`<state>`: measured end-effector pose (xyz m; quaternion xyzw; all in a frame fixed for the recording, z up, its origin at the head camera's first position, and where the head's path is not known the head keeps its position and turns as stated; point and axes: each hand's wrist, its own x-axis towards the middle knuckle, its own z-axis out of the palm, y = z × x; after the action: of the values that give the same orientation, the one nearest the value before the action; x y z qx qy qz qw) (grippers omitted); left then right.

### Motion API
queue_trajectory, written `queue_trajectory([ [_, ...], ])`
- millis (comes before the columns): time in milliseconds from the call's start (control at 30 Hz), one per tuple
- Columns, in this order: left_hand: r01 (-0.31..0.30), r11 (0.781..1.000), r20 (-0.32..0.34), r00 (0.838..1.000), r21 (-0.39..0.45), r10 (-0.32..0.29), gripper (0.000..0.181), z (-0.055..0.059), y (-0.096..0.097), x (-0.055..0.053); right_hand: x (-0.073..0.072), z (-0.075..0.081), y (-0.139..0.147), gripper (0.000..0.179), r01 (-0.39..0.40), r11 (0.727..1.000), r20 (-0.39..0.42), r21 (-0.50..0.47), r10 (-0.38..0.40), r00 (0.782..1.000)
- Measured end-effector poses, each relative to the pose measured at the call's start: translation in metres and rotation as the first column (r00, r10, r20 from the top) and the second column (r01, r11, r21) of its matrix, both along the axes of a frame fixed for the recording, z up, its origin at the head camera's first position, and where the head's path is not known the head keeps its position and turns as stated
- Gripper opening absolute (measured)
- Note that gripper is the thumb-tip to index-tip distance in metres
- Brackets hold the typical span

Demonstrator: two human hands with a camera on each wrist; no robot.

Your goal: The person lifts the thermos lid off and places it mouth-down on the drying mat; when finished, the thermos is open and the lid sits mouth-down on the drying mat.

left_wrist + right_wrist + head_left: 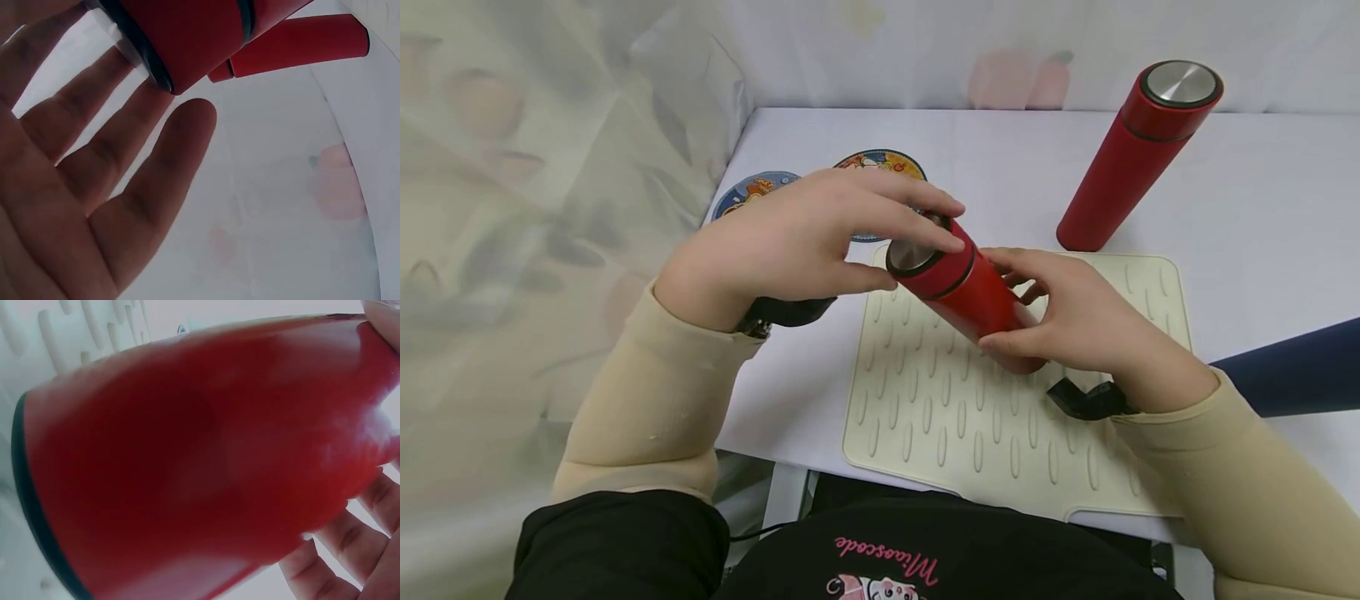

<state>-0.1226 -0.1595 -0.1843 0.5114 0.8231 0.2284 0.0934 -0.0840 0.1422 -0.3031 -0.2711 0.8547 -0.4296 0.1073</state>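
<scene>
A glossy red thermos flask [981,296] is held tilted above the middle of a cream ridged mat [936,421], its lid end to the left and far, its base to the right and near; whether the base touches the mat I cannot tell. The right hand [1078,317] grips the body, thumb on the near side and fingers curled round the far side; the left hand [805,233] is spread, its fairly straight fingers reaching over the steel-topped lid [912,257] and touching it, the thumb beside the near rim; in the left wrist view the outermost digit stands apart from the lid.

A second red thermos flask [1138,158] stands upright, lid on, just beyond the far right part of the mat; two round printed coasters, one blue [756,187] and one mostly yellow [891,161], lie on the far left of the white counter [1000,167], both partly hidden by the left hand; a navy cylindrical thing [1292,371], cut off by the frame, is at the right, partly behind the right forearm.
</scene>
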Motion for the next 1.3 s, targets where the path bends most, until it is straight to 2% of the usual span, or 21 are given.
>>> queue_trajectory([
  [67, -0.033, 0.999, 0.001, 0.999, -0.005, 0.033, 0.051, 0.000, 0.001, 0.000, 0.000, 0.000, 0.000, 0.080, -0.003, 1.000, -0.004, -0.007, 0.003, 1.000],
  [167, -0.123, 0.992, -0.014, 0.992, -0.010, 0.123, 0.052, -0.001, 0.004, 0.002, 0.001, -0.001, -0.001, 0.080, -0.008, 1.000, -0.012, -0.018, 0.008, 1.000],
  [300, -0.274, 0.961, -0.089, 0.959, -0.041, 0.269, 0.056, -0.002, 0.011, 0.005, 0.002, 0.000, -0.002, 0.081, -0.012, 0.999, -0.016, -0.029, 0.012, 1.000],
  [367, -0.323, 0.944, -0.128, 0.941, -0.061, 0.314, 0.061, -0.003, 0.013, 0.006, 0.002, 0.000, -0.002, 0.081, -0.014, 0.999, -0.016, -0.033, 0.013, 1.000],
  [400, -0.331, 0.941, -0.138, 0.937, -0.064, 0.320, 0.064, -0.004, 0.013, 0.006, 0.002, 0.000, -0.003, 0.081, -0.014, 0.999, -0.016, -0.033, 0.013, 1.000],
  [433, -0.323, 0.944, -0.140, 0.939, -0.058, 0.313, 0.068, -0.004, 0.013, 0.006, 0.002, 0.000, -0.003, 0.081, -0.013, 0.999, -0.015, -0.031, 0.012, 1.000],
  [500, -0.263, 0.964, -0.117, 0.959, -0.034, 0.258, 0.073, -0.005, 0.010, 0.006, 0.002, 0.000, -0.003, 0.081, -0.008, 1.000, -0.010, -0.024, 0.008, 1.000],
  [600, -0.102, 0.994, -0.050, 0.993, 0.028, 0.103, 0.067, -0.006, 0.003, 0.004, 0.002, 0.000, -0.003, 0.082, 0.001, 1.000, -0.005, -0.012, -0.001, 1.000],
  [700, 0.027, 0.998, -0.005, 1.000, 0.052, -0.027, 0.059, -0.005, -0.001, 0.004, 0.002, 0.000, -0.002, 0.082, 0.004, 1.000, -0.002, -0.007, -0.004, 1.000],
  [800, 0.071, 0.996, 0.014, 0.997, 0.055, -0.072, 0.055, -0.005, -0.002, 0.004, 0.003, 0.000, -0.003, 0.082, 0.004, 1.000, -0.001, -0.008, -0.004, 1.000],
  [900, 0.043, 0.998, 0.022, 0.999, 0.037, -0.044, 0.049, -0.004, -0.001, 0.003, 0.003, 0.000, -0.004, 0.083, 0.002, 1.000, 0.004, -0.005, -0.002, 1.000],
  [1033, -0.070, 0.998, 0.027, 0.997, -0.004, 0.070, 0.050, -0.002, 0.002, 0.004, 0.004, 0.000, -0.004, 0.083, -0.003, 1.000, 0.003, -0.005, 0.003, 1.000],
  [1100, -0.146, 0.989, 0.009, 0.989, -0.037, 0.147, 0.053, -0.002, 0.004, 0.005, 0.005, 0.000, -0.005, 0.083, -0.005, 1.000, -0.002, -0.008, 0.005, 1.000],
  [1200, -0.254, 0.962, -0.050, 0.967, -0.103, 0.251, 0.062, -0.002, 0.008, 0.006, 0.006, -0.001, -0.005, 0.083, -0.009, 1.000, -0.015, -0.012, 0.009, 1.000],
  [1267, -0.280, 0.952, -0.067, 0.960, -0.128, 0.273, 0.069, -0.003, 0.010, 0.005, 0.006, -0.001, -0.006, 0.083, -0.010, 1.000, -0.019, -0.013, 0.010, 1.000],
  [1300, -0.268, 0.956, -0.061, 0.963, -0.123, 0.262, 0.074, -0.004, 0.009, 0.005, 0.006, -0.001, -0.006, 0.083, -0.011, 1.000, -0.020, -0.014, 0.011, 1.000],
])
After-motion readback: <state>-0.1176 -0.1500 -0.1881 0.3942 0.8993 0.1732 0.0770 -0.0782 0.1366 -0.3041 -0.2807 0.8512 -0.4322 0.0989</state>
